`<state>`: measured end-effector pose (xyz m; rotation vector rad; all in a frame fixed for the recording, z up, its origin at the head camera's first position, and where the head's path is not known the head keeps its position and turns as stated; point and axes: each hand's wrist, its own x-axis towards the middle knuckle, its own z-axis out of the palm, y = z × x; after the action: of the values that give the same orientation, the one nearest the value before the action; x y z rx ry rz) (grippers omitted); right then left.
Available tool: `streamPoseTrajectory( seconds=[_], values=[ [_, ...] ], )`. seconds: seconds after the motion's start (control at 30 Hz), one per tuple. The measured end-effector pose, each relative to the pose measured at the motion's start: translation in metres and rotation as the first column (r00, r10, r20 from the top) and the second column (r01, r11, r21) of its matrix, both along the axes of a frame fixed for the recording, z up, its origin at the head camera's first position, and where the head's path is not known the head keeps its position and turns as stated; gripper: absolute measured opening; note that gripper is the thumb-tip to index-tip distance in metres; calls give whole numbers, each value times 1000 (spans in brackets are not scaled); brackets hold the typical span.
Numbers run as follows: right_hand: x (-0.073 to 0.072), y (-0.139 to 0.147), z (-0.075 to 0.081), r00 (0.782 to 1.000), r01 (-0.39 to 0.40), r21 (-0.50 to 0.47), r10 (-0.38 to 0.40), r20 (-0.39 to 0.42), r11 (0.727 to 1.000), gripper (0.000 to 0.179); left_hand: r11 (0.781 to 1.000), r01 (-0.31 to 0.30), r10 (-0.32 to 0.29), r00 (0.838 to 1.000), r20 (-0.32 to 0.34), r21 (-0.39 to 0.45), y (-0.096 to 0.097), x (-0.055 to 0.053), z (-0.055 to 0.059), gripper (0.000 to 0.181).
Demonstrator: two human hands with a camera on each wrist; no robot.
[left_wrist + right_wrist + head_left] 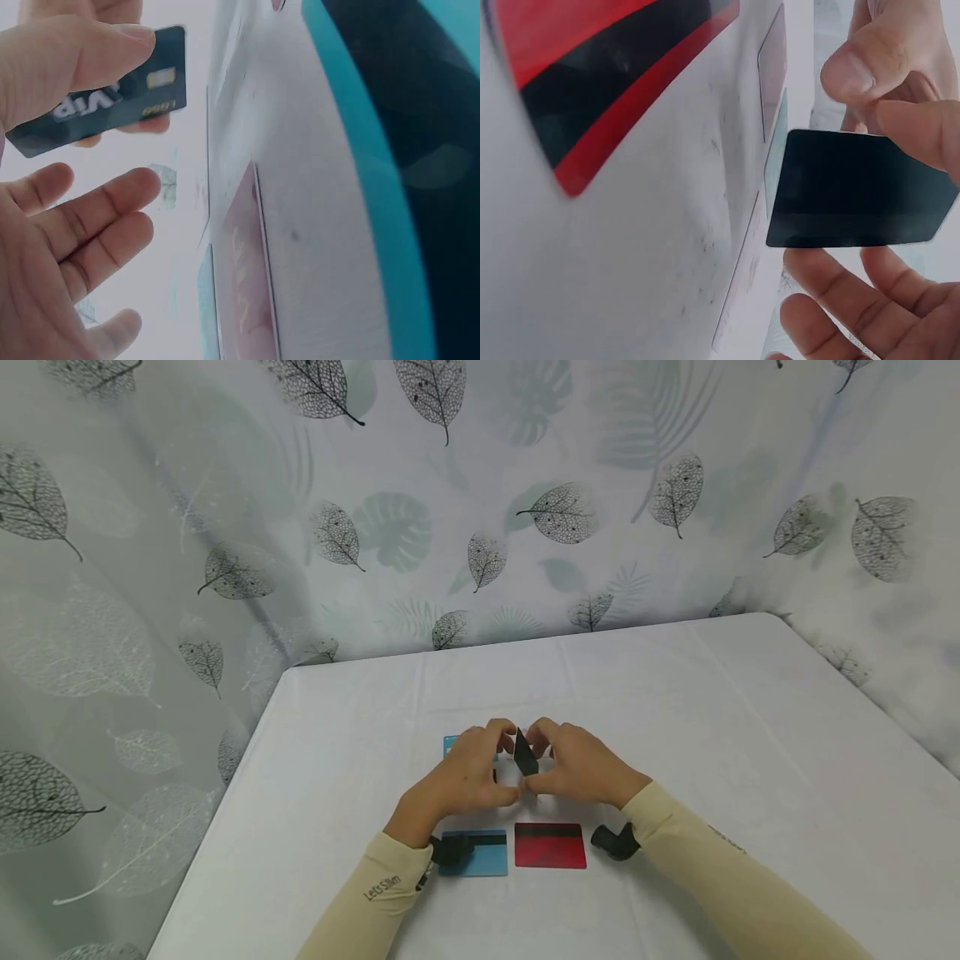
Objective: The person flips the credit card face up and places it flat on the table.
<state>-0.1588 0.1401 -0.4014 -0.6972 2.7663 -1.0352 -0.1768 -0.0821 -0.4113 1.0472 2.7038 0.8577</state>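
We see the right hand [577, 764] holding the dark "Vip" card [526, 753] by its edges, above the surface [360, 760] at twelve o'clock from the red card [550, 853]. At the dark card's nine o'clock, the left hand [467, 772] has a wide grip, though we cannot tell whether its thumb touches; its sleeve [386, 877] reads "Let's Slim".

The black card [135, 96] reads "Vip", its smaller characters blurred. The left sleeve [378, 893] reads "Let's Slim"; the right sleeve's [738, 877] lettering is too small.
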Motion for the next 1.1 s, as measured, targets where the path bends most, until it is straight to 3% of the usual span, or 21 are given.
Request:
streamPoseTrajectory(
  seconds=[0.17,0.33,0.73,1.1],
  values=[
    [1,-2,1,1000,4,-58,-3,25,998,51,999,27,-27,1000,2,31,2,0,0,72],
    [2,-3,3,997,6,-115,2,72,993,52,998,31,-33,998,45,56,2,1,-1,71],
    [2,-2,0,999,-2,-135,9,50,991,48,993,63,-69,996,58,98,2,0,-3,71],
    [2,-2,3,997,11,-173,2,74,985,49,986,74,-94,987,129,149,0,-2,-5,65]
  ],
)
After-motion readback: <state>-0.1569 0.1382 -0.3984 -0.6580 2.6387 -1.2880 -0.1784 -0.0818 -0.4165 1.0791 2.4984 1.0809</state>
